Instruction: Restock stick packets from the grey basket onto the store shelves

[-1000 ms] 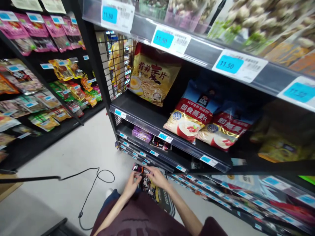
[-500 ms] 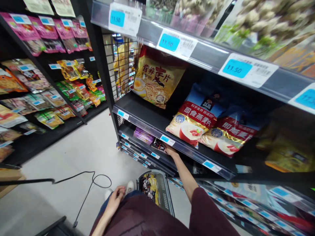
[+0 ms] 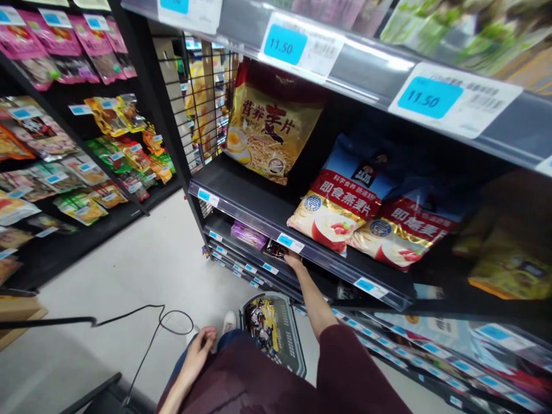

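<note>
My right hand (image 3: 293, 260) reaches under the shelf lip into a lower shelf. Its fingers, partly hidden, close on the near edge of a small dark packet (image 3: 275, 249) with red and white print. Left of that packet lies a purple pack (image 3: 249, 234). By my knee rests my left hand (image 3: 200, 348), fingers loosely bent, nothing visible in it. Below my right arm, a grey basket (image 3: 290, 328) stands on the floor with many small dark wrapped pieces (image 3: 261, 322) and a yellow packet (image 3: 270, 319) inside.
Oat bags (image 3: 340, 198) and a gold cereal bag (image 3: 276, 129) stand on the shelf (image 3: 245, 190) above my right hand. A wire mesh panel (image 3: 200, 103) closes its left end. A black cable (image 3: 149, 328) loops across the floor beside my left hand. Snack racks (image 3: 86, 149) stand at left.
The view has shifted slightly, with the shelves sitting higher and further left. My right hand stays at the dark packet, which appears slightly tilted. My left hand stays near my knee.
</note>
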### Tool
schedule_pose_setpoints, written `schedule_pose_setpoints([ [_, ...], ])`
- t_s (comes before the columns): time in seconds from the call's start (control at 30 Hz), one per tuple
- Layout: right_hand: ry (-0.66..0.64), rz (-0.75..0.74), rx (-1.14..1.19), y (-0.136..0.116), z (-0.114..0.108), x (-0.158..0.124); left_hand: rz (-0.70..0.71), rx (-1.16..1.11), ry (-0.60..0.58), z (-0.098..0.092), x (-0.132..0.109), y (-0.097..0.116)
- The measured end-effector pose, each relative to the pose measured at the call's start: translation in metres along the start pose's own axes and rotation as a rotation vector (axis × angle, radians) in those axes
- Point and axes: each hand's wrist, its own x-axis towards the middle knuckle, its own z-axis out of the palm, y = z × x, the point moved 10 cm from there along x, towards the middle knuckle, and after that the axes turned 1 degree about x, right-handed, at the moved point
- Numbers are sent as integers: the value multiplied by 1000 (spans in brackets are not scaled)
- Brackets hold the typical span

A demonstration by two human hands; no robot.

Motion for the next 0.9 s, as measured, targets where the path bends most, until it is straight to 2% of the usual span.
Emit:
schedule_pose_setpoints([
  [0.17,2,12,-6,3,5,-2,-2,54,12,-7,-5,0],
  [0.4,36,61,-61,-5,21,-34,21,128,32,-16,-14,11],
  [0.5,32,87,-60,-8,25,-33,45,174,7,-17,-20,24],
  [0.67,73,109,45,-17,16,-32,62,286,-80,-24,-30,35],
  [0.77,134,117,152,-29,20,-69,58,369,-148,-31,-33,30],
  [0.83,156,166,225,-39,39,-119,51,416,-198,-35,-33,25],
  [0.9,141,262,293,-51,72,-185,44,455,-258,-34,-33,19],
])
